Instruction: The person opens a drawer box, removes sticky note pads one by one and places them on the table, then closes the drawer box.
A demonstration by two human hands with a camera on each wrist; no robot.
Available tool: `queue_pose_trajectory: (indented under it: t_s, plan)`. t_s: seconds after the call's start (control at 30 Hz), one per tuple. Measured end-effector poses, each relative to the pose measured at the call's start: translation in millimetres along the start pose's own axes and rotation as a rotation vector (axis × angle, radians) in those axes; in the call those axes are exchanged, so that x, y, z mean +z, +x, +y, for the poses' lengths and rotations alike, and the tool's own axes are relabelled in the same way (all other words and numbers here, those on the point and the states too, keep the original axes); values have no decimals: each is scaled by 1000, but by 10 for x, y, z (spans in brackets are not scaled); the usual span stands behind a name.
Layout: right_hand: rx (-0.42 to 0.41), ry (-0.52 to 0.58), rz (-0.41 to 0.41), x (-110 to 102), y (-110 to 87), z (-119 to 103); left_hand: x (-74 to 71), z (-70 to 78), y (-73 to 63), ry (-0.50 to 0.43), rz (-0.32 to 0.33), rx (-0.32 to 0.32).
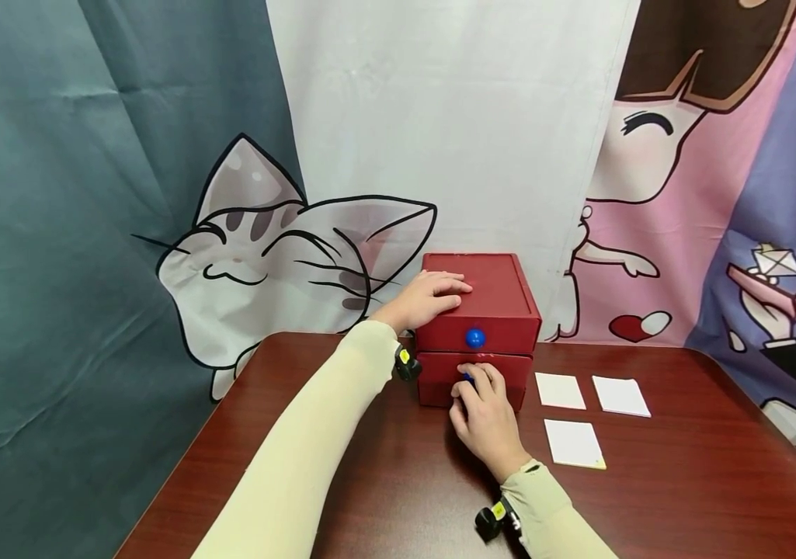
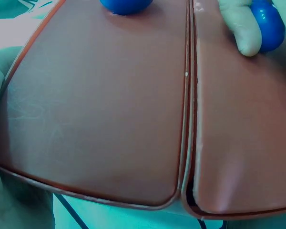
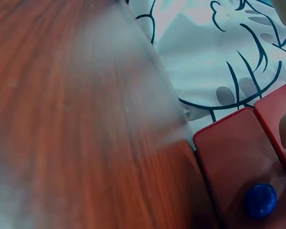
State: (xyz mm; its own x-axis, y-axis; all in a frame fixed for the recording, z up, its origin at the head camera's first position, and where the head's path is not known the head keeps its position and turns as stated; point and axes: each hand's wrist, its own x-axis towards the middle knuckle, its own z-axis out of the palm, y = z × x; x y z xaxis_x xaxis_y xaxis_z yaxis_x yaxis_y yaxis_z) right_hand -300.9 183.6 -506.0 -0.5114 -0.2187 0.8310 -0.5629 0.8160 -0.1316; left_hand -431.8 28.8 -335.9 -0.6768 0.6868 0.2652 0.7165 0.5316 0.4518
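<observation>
A red two-drawer box point(image 1: 488, 283) stands at the back of the table, with a round blue knob point(image 1: 475, 338) on its upper drawer. My left hand point(image 1: 429, 299) rests on the left part of the box's top, fingers spread out. At the lower drawer point(image 1: 435, 380), my right hand point(image 1: 490, 415) has curled fingers around a second blue knob point(image 2: 268, 26). The left wrist view has fingertips point(image 2: 248, 33) on both sides of that knob. Both drawer fronts appear close up there, lying nearly flush with the box.
Three stacks of white paper lie right of the box: a left one point(image 1: 560, 390), a right one point(image 1: 621, 396) and a nearer one point(image 1: 575, 443). Behind the brown table point(image 1: 398, 481) hangs a cartoon-printed curtain point(image 1: 453, 132).
</observation>
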Motion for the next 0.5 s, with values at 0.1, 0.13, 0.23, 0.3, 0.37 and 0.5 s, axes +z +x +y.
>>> queue_pose_trajectory:
  t_s: [0.1, 0.13, 0.23, 0.3, 0.37, 0.5]
  plan:
    - [16, 6, 8, 24, 10, -3, 4, -5, -10, -3, 2, 1]
    - [21, 7, 12, 32, 16, 2, 1, -4, -8, -3, 3, 3]
    - [42, 2, 3, 45, 28, 2, -6, 1, -9, 1, -3, 0]
    - [54, -5, -11, 51, 32, -1, -12, 6, -13, 6, -10, -4]
    - [64, -13, -24, 58, 32, -4, -18, 12, -14, 22, -21, -6]
    - [69, -15, -21, 73, 30, -1, -37, 37, -4, 90, -54, 3]
